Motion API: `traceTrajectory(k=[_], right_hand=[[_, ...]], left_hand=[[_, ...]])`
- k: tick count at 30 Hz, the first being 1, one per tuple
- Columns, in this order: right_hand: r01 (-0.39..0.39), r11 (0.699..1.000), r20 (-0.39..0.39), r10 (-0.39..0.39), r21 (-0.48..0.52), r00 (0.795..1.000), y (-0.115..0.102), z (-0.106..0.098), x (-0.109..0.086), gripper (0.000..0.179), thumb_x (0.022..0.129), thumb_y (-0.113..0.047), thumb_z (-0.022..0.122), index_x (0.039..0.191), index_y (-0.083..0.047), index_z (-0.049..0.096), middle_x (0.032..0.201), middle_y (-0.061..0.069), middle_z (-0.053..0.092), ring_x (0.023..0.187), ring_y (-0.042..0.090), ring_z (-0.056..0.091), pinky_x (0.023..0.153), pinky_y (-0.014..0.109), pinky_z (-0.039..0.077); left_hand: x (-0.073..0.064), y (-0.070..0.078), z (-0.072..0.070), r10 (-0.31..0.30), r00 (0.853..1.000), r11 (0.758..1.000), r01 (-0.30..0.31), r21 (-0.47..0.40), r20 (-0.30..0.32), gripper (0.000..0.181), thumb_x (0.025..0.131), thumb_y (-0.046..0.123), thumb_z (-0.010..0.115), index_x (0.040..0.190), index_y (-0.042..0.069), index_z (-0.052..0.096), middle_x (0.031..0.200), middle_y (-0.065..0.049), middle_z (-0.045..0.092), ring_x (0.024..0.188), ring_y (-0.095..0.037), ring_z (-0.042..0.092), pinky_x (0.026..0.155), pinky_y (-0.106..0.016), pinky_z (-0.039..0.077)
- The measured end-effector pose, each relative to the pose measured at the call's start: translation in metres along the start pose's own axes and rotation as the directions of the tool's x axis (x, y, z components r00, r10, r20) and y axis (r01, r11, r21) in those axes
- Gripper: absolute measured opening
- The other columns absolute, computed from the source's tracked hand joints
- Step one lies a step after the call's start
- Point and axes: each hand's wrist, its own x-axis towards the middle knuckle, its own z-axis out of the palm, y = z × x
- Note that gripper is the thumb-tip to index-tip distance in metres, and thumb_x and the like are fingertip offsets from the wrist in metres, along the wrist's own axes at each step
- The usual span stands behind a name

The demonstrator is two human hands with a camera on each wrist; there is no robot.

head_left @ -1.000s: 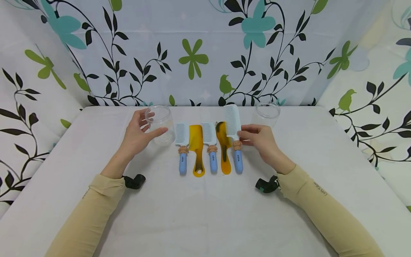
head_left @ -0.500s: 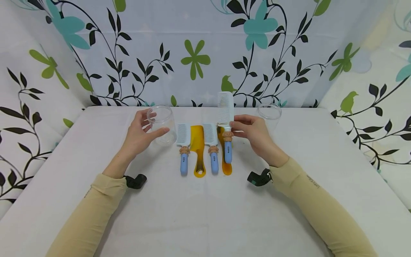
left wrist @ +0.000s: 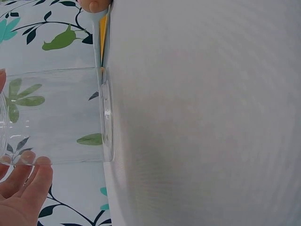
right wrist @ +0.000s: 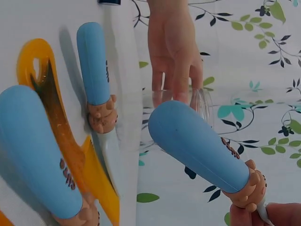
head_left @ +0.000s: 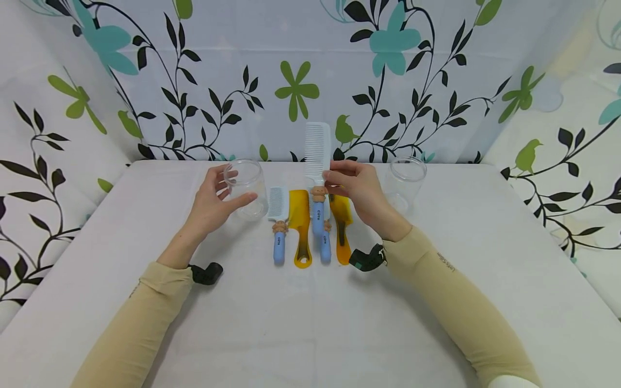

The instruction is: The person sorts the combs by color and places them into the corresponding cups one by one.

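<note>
My left hand (head_left: 208, 202) holds a clear jar (head_left: 249, 183) by its sides, fingers behind and thumb in front; the jar stands upright on the table. My right hand (head_left: 361, 191) pinches a white comb (head_left: 317, 151) with a blue handle and brown bear figure, just above the figure. This comb is raised upright, its handle partly hiding a matching comb (head_left: 326, 250) lying below. Another matching comb (head_left: 278, 248) lies nearest the jar. Between these two is an amber comb (head_left: 299, 215), and a second amber comb (head_left: 343, 215) lies under my right hand.
A second clear jar (head_left: 406, 183) stands upright to the right, behind my right hand. The white table (head_left: 291, 323) ends at a patterned cloth backdrop (head_left: 233, 54). Black wrist cameras hang below both cuffs.
My right hand has lifted the blue-handled comb from the right end of the row and carried it left and up, over the other combs. My left hand stays at the jar.
</note>
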Motion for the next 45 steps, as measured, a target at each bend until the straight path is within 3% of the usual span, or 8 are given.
traceTrajectory(k=[15, 23, 33, 45], right_hand=[[0.067, 0.995, 0.044, -0.071, 0.079, 0.997, -0.010, 0.035, 0.011, 0.029, 0.095, -0.008, 0.066, 0.120, 0.005, 0.059, 0.101, 0.010, 0.068, 0.088, 0.019, 0.072, 0.088, 0.034, 0.059], [0.111, 0.983, 0.031, -0.116, 0.146, 0.993, -0.016, 0.054, 0.018, 0.025, 0.094, -0.005, 0.067, 0.116, 0.005, 0.062, 0.100, 0.011, 0.070, 0.089, 0.022, 0.072, 0.089, 0.036, 0.059], [0.204, 0.957, -0.055, -0.197, 0.205, 0.979, -0.027, 0.072, 0.027, 0.028, 0.094, -0.008, 0.068, 0.119, 0.004, 0.063, 0.110, 0.016, 0.070, 0.094, 0.024, 0.072, 0.089, 0.034, 0.059], [0.320, 0.901, -0.181, -0.277, 0.294, 0.944, -0.034, 0.084, 0.032, 0.022, 0.095, -0.007, 0.067, 0.114, 0.002, 0.064, 0.108, 0.014, 0.069, 0.098, 0.027, 0.072, 0.090, 0.034, 0.059]], left_hand=[[0.001, -0.001, -0.001, -0.006, 1.000, 1.000, 0.006, -0.002, 0.009, 0.091, 0.087, 0.039, 0.077, 0.155, 0.010, 0.022, 0.156, -0.014, 0.038, 0.145, -0.037, 0.034, 0.119, -0.049, 0.032], [0.001, -0.002, -0.001, 0.000, 1.000, 1.000, 0.000, -0.008, 0.010, 0.091, 0.088, 0.039, 0.077, 0.155, 0.011, 0.022, 0.156, -0.014, 0.039, 0.145, -0.038, 0.034, 0.119, -0.049, 0.031], [0.002, -0.004, 0.000, 0.004, 1.000, 1.000, -0.004, -0.002, 0.015, 0.091, 0.088, 0.039, 0.076, 0.155, 0.011, 0.022, 0.156, -0.014, 0.038, 0.146, -0.038, 0.034, 0.120, -0.048, 0.031], [0.001, -0.003, -0.001, 0.012, 1.000, 1.000, -0.012, -0.001, 0.014, 0.090, 0.088, 0.038, 0.076, 0.155, 0.010, 0.022, 0.155, -0.014, 0.040, 0.145, -0.038, 0.035, 0.120, -0.047, 0.032]])
